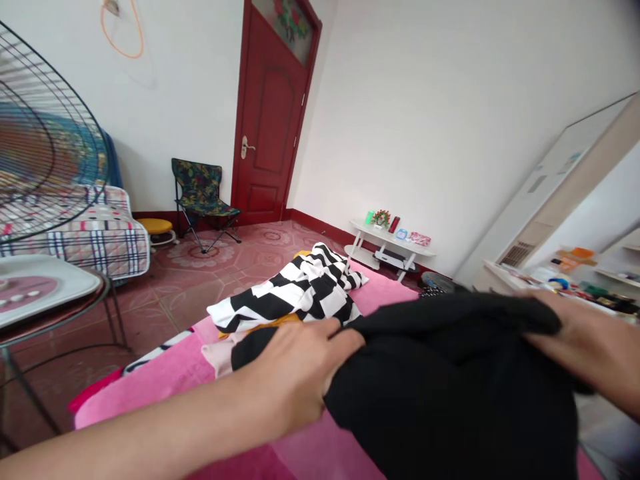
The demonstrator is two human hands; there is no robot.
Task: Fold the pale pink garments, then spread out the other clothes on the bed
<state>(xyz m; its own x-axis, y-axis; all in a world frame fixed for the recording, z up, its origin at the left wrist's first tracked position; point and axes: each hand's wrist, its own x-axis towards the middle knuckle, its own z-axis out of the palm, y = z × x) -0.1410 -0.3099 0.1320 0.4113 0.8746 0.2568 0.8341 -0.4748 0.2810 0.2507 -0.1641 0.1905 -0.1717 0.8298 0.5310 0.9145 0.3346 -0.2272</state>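
Observation:
A black cloth garment [455, 393] is stretched between my two hands over the pink bedding [175, 373]; its exact kind does not show. My left hand [305, 367] grips its left edge with the fingers curled in. At the other end, my right hand [555, 327] is closed on a bunched fold, its fingers partly hidden by the cloth. Beyond my left hand lies a crumpled black-and-white patterned cloth [305, 287], with a bit of mustard-yellow fabric [280, 323] showing under it. A pale pink piece of cloth [220, 353] is beside it.
A wire-guarded fan [45, 147] and a small table with a white tray [75, 277] stand at the left. Farther back are a folding chair [203, 193], a yellow stool [155, 225] and a red door [273, 127]. A low white stand [393, 237] is against the wall.

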